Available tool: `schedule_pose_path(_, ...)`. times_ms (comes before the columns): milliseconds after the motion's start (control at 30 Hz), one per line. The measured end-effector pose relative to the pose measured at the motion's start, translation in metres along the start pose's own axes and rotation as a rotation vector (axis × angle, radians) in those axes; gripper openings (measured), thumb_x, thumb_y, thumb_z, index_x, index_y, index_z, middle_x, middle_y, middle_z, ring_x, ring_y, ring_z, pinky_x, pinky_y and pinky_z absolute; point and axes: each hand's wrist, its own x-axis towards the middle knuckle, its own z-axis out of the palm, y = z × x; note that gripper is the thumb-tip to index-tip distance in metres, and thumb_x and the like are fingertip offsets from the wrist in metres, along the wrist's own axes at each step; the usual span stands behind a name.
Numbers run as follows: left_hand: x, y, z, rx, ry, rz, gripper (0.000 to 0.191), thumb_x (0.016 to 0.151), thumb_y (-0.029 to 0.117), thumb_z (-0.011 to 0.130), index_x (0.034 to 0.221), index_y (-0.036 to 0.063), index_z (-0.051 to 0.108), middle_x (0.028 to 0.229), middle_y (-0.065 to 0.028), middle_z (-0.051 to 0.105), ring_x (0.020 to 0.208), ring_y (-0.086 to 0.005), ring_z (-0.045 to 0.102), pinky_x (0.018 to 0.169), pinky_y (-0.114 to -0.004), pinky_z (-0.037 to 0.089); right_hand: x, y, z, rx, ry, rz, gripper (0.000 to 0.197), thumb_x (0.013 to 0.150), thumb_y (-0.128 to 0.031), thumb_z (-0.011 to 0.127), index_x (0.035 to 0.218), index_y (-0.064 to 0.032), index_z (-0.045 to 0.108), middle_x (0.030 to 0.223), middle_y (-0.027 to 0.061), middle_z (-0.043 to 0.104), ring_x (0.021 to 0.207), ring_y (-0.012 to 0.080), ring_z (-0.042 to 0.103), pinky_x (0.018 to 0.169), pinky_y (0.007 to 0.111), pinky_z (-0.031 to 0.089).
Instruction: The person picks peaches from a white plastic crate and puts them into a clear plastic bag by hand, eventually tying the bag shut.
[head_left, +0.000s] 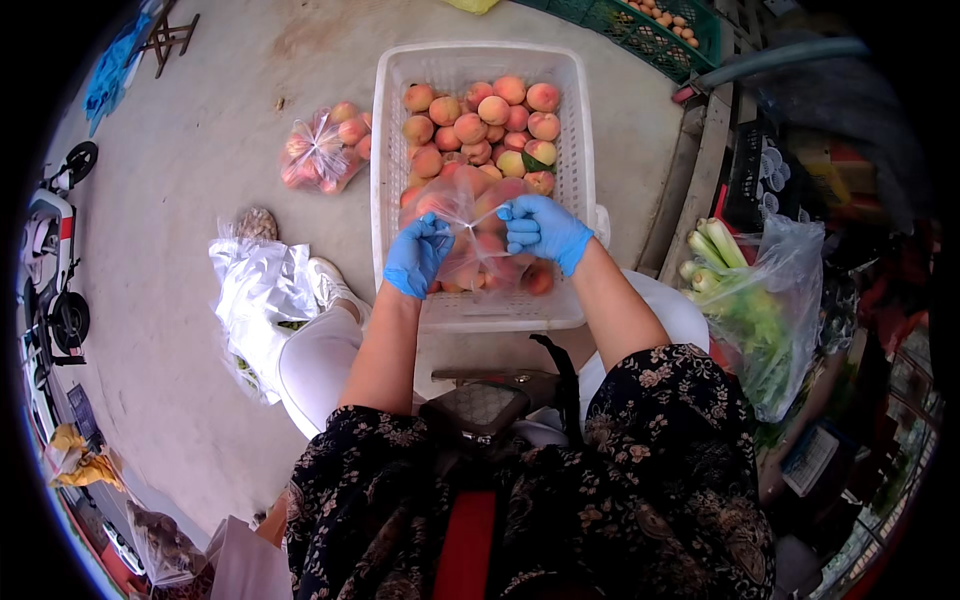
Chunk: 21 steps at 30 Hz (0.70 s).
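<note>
My left hand (418, 253) and my right hand (545, 231), both in blue disposable gloves, pinch the gathered top of a clear plastic bag (480, 259) from either side. Peaches show through its film, and the plastic narrows to a twisted or knotted point between my fingers. Beneath it is a white perforated plastic crate (382, 150) holding many loose peaches (471, 128), one with a green leaf (536, 164). The bag rests over the near part of the crate and hides the fruit under it.
Left of the crate sits a tied bag of peaches (322, 154). A white plastic bag (259, 285) lies by my left foot. Celery in a plastic bag (772, 322) is at the right. Green crates (637, 34) with eggs stand at the far right, beside a wooden beam (701, 180).
</note>
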Motion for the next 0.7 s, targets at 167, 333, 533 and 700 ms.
schedule_pose_path(167, 0.005, 0.037, 0.066, 0.121, -0.04, 0.098, 0.012, 0.075, 0.009, 0.046, 0.073, 0.0034, 0.057, 0.081, -0.0107, 0.061, 0.078, -0.0228, 0.057, 0.073, -0.035, 0.049, 0.009, -0.034, 0.027, 0.411, -0.023, -0.309, 0.005, 0.072, -0.009, 0.038, 0.067, -0.0086, 0.041, 0.045, -0.0039, 0.024, 0.039, 0.0111, 0.023, 0.055, 0.032, 0.036)
schedule_pose_path(333, 0.036, 0.019, 0.07, -0.121, -0.289, -0.053, 0.03, 0.083, 0.029, 0.052, 0.06, 0.0097, 0.05, 0.067, -0.0066, 0.055, 0.065, -0.0186, 0.052, 0.052, -0.027, 0.04, 0.039, -0.076, -0.017, 0.847, 0.154, -0.444, 0.011, 0.076, -0.01, 0.039, 0.065, -0.0103, 0.039, 0.044, -0.0029, 0.023, 0.039, 0.0121, 0.025, 0.06, 0.032, 0.037)
schedule_pose_path(533, 0.043, -0.017, -0.008, -0.14, -0.207, -0.167, 0.038, 0.086, 0.042, 0.049, 0.064, 0.011, 0.052, 0.059, 0.0014, 0.045, 0.052, -0.0111, 0.041, 0.04, -0.022, 0.028, 0.081, -0.1, -0.038, 0.758, 0.565, -0.354, 0.019, 0.082, -0.013, 0.032, 0.064, -0.0096, 0.04, 0.048, -0.0006, 0.037, 0.047, 0.0162, 0.04, 0.064, 0.038, 0.04)
schedule_pose_path(700, 0.044, -0.019, -0.009, 0.635, 0.197, 0.033, 0.025, 0.088, 0.03, 0.051, 0.074, 0.0112, 0.058, 0.061, 0.0059, 0.046, 0.05, -0.0038, 0.035, 0.041, -0.019, 0.025, 0.098, -0.114, -0.051, 0.45, 0.589, -0.311, 0.019, 0.08, -0.015, 0.039, 0.062, -0.01, 0.04, 0.049, 0.0002, 0.038, 0.043, 0.0161, 0.036, 0.06, 0.038, 0.039)
